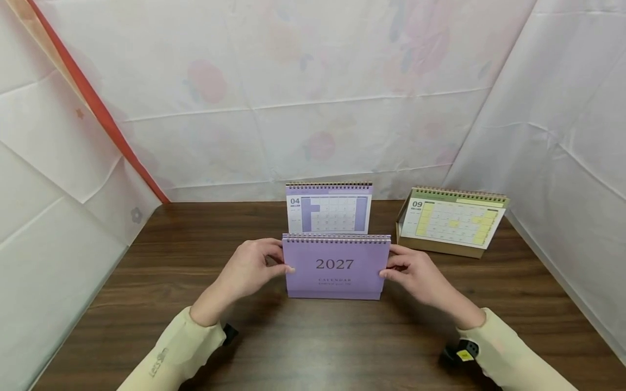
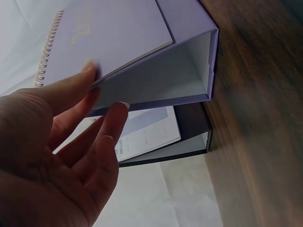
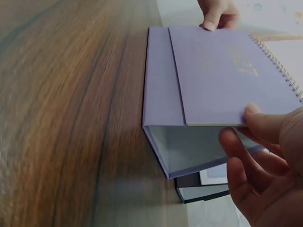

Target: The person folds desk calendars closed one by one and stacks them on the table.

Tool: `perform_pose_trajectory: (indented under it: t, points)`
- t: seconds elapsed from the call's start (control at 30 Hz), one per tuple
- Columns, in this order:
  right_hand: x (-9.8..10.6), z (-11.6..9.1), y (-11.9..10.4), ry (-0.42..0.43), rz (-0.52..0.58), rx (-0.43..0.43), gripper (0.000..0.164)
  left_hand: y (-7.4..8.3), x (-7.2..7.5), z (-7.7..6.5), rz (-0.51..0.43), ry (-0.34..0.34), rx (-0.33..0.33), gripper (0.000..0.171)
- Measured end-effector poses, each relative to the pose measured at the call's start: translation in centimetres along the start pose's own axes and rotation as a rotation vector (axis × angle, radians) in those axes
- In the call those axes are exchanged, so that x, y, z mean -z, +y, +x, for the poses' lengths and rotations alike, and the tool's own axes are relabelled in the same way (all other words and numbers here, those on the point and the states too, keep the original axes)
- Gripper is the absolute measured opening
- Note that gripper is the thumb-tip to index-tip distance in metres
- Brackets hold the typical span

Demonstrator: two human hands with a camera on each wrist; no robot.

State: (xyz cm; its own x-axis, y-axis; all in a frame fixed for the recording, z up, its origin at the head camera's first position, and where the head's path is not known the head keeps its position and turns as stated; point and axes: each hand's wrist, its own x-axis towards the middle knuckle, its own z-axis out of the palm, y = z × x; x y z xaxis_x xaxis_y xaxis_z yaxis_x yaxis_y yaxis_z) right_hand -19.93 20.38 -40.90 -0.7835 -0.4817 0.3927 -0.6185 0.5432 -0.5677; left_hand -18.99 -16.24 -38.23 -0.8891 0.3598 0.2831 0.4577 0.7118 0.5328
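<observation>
A purple desk calendar [image 1: 335,277] marked 2027 stands on the table, its spiral binding along the top and its cover facing me. My left hand [image 1: 250,267] grips its left edge, thumb on the front cover and fingers toward the back. On the opposite edge, my right hand [image 1: 419,276] pinches it the same way. In the right wrist view the hollow triangular stand [image 3: 189,146] of the purple calendar shows from the side. Close behind it is another calendar [image 1: 329,214], open at a purple 04 page, its lower part hidden by the front one.
To the right at the back stands a green-topped calendar [image 1: 452,222] on a brown base, open at page 09 and turned at an angle. The dark wooden table [image 1: 186,233] meets white patterned cloth [image 1: 293,119] at the back and both sides.
</observation>
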Motion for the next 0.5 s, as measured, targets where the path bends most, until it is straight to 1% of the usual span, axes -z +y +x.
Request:
perform_pose_trajectory:
  t: [0.1,0.27,0.4,0.5]
  points:
    - [0.0,-0.1,0.4,-0.073,0.026,-0.010,0.004,-0.2,-0.1,-0.1,0.032,-0.056,-0.011,0.014]
    - [-0.1,-0.2,1.0,-0.182,0.023,-0.025,0.005,-0.4,0.0,-0.2,0.036,-0.141,-0.053,0.014]
    - [-0.1,-0.1,1.3,-0.234,0.012,-0.029,0.004,-0.5,0.1,-0.1,0.041,-0.178,-0.079,0.014]
    - [-0.1,-0.2,1.3,-0.247,0.002,-0.029,0.006,-0.5,0.2,-0.1,0.042,-0.183,-0.084,0.016]
